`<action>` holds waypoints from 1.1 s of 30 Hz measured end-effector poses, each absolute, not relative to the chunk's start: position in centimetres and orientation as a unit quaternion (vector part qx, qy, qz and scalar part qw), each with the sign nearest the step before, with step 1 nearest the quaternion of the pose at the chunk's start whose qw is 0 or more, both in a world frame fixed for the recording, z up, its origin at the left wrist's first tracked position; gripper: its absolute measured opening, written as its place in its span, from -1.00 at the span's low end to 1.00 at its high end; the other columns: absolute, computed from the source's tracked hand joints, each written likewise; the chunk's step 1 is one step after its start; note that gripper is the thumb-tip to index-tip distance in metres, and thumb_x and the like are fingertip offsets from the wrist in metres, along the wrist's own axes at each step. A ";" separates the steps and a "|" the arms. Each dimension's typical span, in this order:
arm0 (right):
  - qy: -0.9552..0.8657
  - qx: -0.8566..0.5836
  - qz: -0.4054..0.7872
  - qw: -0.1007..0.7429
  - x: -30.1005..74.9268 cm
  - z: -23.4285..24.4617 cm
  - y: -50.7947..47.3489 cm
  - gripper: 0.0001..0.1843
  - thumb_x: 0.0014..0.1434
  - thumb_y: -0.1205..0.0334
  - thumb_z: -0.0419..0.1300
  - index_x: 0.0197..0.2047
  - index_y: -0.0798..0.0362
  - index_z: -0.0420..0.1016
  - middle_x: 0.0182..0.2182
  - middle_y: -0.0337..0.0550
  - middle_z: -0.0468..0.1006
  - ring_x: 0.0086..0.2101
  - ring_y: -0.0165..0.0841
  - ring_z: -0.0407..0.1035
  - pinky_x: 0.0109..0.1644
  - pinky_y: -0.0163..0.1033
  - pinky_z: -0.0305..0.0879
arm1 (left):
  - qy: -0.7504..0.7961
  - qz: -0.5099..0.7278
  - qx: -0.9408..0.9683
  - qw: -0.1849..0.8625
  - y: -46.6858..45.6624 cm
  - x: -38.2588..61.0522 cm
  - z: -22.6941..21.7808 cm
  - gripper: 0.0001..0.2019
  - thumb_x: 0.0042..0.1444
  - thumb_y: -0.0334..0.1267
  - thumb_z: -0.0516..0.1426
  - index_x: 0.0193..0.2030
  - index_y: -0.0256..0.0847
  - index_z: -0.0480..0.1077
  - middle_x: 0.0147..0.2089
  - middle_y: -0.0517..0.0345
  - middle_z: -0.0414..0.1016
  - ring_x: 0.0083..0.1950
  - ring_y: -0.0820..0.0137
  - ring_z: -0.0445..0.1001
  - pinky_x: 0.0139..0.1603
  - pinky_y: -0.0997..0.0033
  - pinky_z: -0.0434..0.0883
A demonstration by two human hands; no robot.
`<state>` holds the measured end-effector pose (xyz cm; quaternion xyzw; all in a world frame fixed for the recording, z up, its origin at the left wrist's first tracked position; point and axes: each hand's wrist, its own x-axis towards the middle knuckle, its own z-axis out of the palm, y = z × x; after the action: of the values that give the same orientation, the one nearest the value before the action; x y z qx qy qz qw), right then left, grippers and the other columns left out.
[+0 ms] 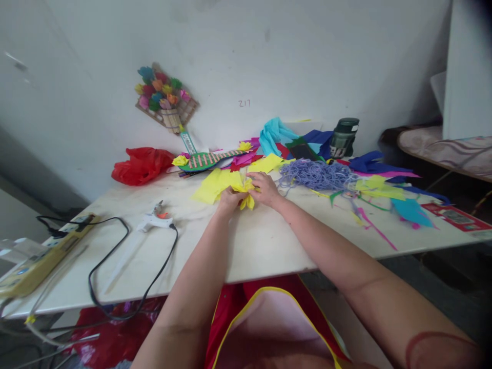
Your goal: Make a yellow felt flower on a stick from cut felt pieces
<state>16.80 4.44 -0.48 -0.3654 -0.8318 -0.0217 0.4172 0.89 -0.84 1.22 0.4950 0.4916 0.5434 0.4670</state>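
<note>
Between my two hands, just above the middle of the table, is a yellow paper flower (pixel 246 201) with ruffled petals. My left hand (pixel 231 199) pinches it from the left side. My right hand (pixel 264 188) has its fingers closed on the flower's right and upper edge. Behind my left hand lies a flat sheet of yellow crepe paper (pixel 213 185). A smaller yellow piece (pixel 266 163) rests farther back. My fingertips partly hide the flower's centre.
A glue gun (pixel 154 221) with a black cord lies left, near a power strip (pixel 46 256). Tangled purple yarn (pixel 317 175), coloured paper scraps and a dark bottle (pixel 345 137) stand right. A red plastic bag (pixel 141 165) and a decorated green craft piece (pixel 205 161) sit at the back.
</note>
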 end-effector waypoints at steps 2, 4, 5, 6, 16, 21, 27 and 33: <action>-0.827 -0.366 -0.015 0.426 16.7 -0.5 4.5 -0.89 0.07 0.33 0.25 -0.47 0.00 0.57 0.12 -0.04 0.62 0.04 -0.09 0.42 0.12 0.08 0.36 | 0.492 0.541 0.507 0.457 -0.7 0.8 1.1 -0.82 -0.29 -0.35 0.32 -0.45 -0.22 0.50 -0.57 0.27 0.44 -0.54 0.47 0.32 -0.49 0.47 0.21; -0.830 -0.367 -0.014 0.419 16.6 -0.2 4.2 -0.86 0.06 0.37 0.24 -0.48 -0.01 0.57 0.11 -0.04 0.63 0.04 -0.08 0.42 0.12 0.10 0.36 | 0.490 0.540 0.507 0.460 -0.6 0.8 0.9 -0.84 -0.28 -0.35 0.32 -0.46 -0.21 0.48 -0.56 0.27 0.43 -0.53 0.47 0.32 -0.49 0.47 0.20; -0.836 -0.364 -0.019 0.410 16.5 0.0 3.9 -0.85 0.06 0.39 0.23 -0.48 0.00 0.57 0.12 -0.02 0.62 0.05 -0.07 0.41 0.13 0.12 0.35 | 0.489 0.538 0.504 0.467 -0.5 0.8 0.8 -0.84 -0.28 -0.35 0.32 -0.47 -0.21 0.47 -0.56 0.27 0.43 -0.53 0.47 0.32 -0.49 0.47 0.19; -0.843 -0.359 -0.026 0.400 16.4 0.2 3.6 -0.83 0.06 0.42 0.21 -0.48 0.01 0.57 0.13 0.00 0.61 0.06 -0.06 0.40 0.13 0.13 0.34 | 0.489 0.535 0.500 0.474 -0.4 0.7 0.7 -0.84 -0.28 -0.35 0.32 -0.48 -0.20 0.46 -0.57 0.28 0.42 -0.54 0.48 0.31 -0.49 0.48 0.19; -0.826 -0.361 -0.061 0.430 16.1 0.2 2.8 -0.80 0.12 0.41 0.17 -0.36 0.00 0.61 0.17 -0.02 0.59 0.07 -0.08 0.39 0.18 0.09 0.33 | 0.470 0.548 0.430 0.543 -0.3 0.7 0.9 -0.69 -0.32 -0.28 0.39 -0.43 -0.19 0.38 -0.56 0.29 0.40 -0.55 0.50 0.35 -0.51 0.50 0.26; -0.792 -0.398 -0.010 0.463 16.0 -0.3 3.4 -0.90 0.11 0.35 0.24 -0.40 0.01 0.58 0.13 0.06 0.60 0.04 -0.06 0.44 0.15 0.10 0.37 | 0.473 0.555 0.408 0.549 -0.5 0.6 1.0 -0.69 -0.34 -0.29 0.38 -0.39 -0.21 0.42 -0.55 0.28 0.41 -0.53 0.49 0.37 -0.49 0.50 0.31; -0.753 -0.355 0.149 0.534 16.6 0.3 3.6 -0.73 0.25 0.11 0.16 -0.40 -0.01 0.60 0.06 -0.03 0.63 0.10 -0.13 0.46 0.28 0.03 0.32 | 0.482 0.550 0.414 0.541 -0.5 0.3 1.0 -0.73 -0.31 -0.29 0.34 -0.41 -0.21 0.42 -0.56 0.28 0.41 -0.53 0.48 0.37 -0.51 0.50 0.29; -0.632 -0.419 0.309 0.574 17.6 0.7 4.6 -0.86 0.11 0.12 0.23 -0.36 -0.02 0.57 -0.32 -0.15 0.67 -0.19 -0.19 0.54 0.07 -0.03 0.46 | 0.476 0.513 0.441 0.562 -0.7 0.2 1.2 -0.76 -0.32 -0.28 0.32 -0.41 -0.24 0.48 -0.55 0.21 0.44 -0.53 0.48 0.35 -0.54 0.50 0.25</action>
<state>17.60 4.59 0.71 -0.4192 -0.6324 0.3088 0.5736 0.23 -0.74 1.23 0.4406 0.4762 0.5133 0.5619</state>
